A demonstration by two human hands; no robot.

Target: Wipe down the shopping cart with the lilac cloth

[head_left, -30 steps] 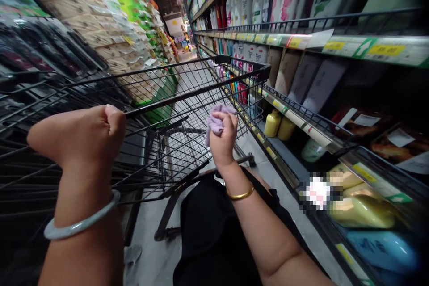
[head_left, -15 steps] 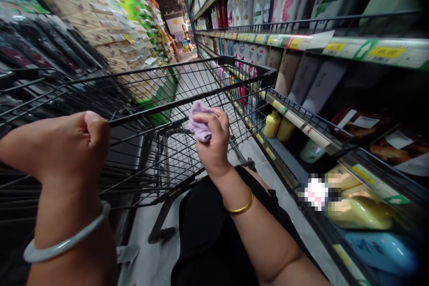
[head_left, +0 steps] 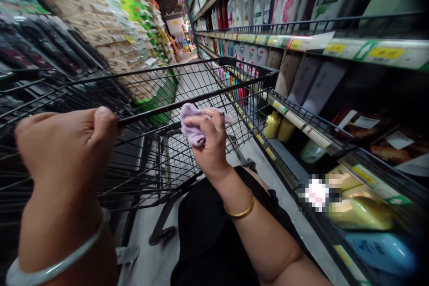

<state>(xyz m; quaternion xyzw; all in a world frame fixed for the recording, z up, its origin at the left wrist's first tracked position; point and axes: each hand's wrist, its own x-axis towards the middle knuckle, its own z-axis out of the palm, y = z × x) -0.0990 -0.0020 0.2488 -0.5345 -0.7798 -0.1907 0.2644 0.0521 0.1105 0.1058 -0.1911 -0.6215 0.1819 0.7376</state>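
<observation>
A black wire shopping cart (head_left: 201, 99) stands in front of me in the aisle. My left hand (head_left: 69, 143), a jade-like bangle on its wrist, is closed in a fist around the cart's near top rail; the bar comes out beside the thumb. My right hand (head_left: 209, 143), with a gold bangle, grips a crumpled lilac cloth (head_left: 191, 120) between thumb and fingers. That cloth is close to the same rail, and part of it sticks out behind the fingers. Whether it touches the bar, I cannot tell.
Shelves on the right hold shampoo bottles (head_left: 261, 2), with a price-tag rail (head_left: 378, 50) along the edge. Yellow bottles (head_left: 360, 212) and a blue bottle (head_left: 378, 250) lie low down. Stacked packs (head_left: 100, 27) line the left side. Grey floor tiles (head_left: 189, 78) run ahead.
My left fist has slid a little to the right along the rail. The right hand and cloth have shifted slightly left. The cart has barely moved.
</observation>
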